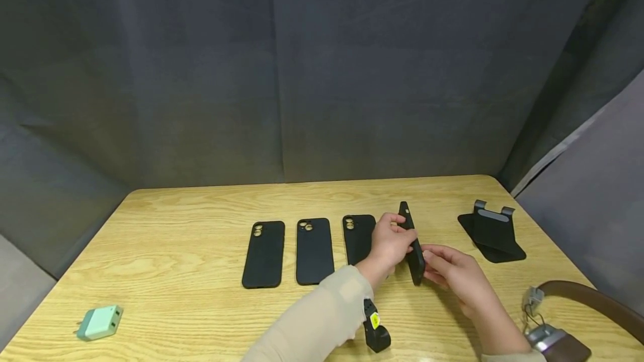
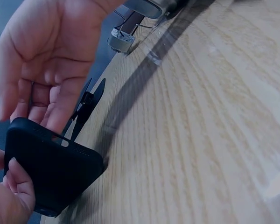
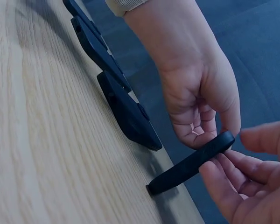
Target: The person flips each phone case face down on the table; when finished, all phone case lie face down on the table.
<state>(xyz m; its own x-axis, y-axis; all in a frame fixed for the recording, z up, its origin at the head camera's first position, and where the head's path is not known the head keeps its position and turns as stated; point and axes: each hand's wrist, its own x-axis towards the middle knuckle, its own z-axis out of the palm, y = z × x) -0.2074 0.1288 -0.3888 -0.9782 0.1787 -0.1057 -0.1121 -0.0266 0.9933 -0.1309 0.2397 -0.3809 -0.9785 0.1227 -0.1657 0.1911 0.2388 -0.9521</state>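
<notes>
A black phone case [image 1: 415,258] stands on its long edge at the table's right half. My left hand [image 1: 389,243] grips it between thumb and fingers from the left. My right hand [image 1: 455,272] is at its right side, its fingertips touching the case near the closer end. In the left wrist view, the port cutout in the end of the case faces up, with the right fingers partly hidden behind it. Three more black phone cases lie in a row to the left: one far left [image 1: 264,255], one in the middle [image 1: 315,253], and one [image 1: 358,236] partly covered by my left hand.
A black folding stand [image 1: 497,239] stands at the right. Headphones with a brown headband [image 1: 588,298] lie at the front right corner. A mint-green plug charger [image 1: 103,322] sits at the front left. Dark curtain [image 1: 282,71] hangs behind the wooden table [image 1: 176,256].
</notes>
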